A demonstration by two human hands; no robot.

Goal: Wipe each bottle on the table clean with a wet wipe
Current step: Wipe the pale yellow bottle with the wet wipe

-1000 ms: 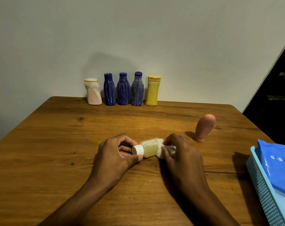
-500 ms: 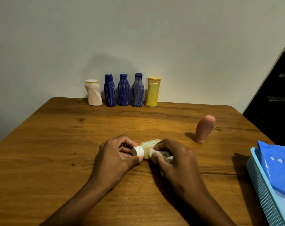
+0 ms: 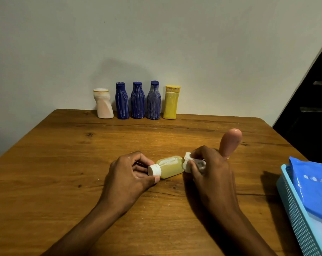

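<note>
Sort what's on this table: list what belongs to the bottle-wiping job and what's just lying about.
Job: small yellow bottle, wet wipe, left hand, right hand, five bottles by the wall, pink bottle.
Lying about: blue basket, blue packet.

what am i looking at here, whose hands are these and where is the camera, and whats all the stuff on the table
There is no machine: the camera sits on a person's head and looks down at their own two hands. The left hand pinches the white cap end of a small yellowish bottle lying on its side. The right hand grips a crumpled wet wipe against the bottle's other end. On the wooden table, five more bottles stand along the wall, a pink bottle stands nearer, and a blue basket is at the right.
</note>
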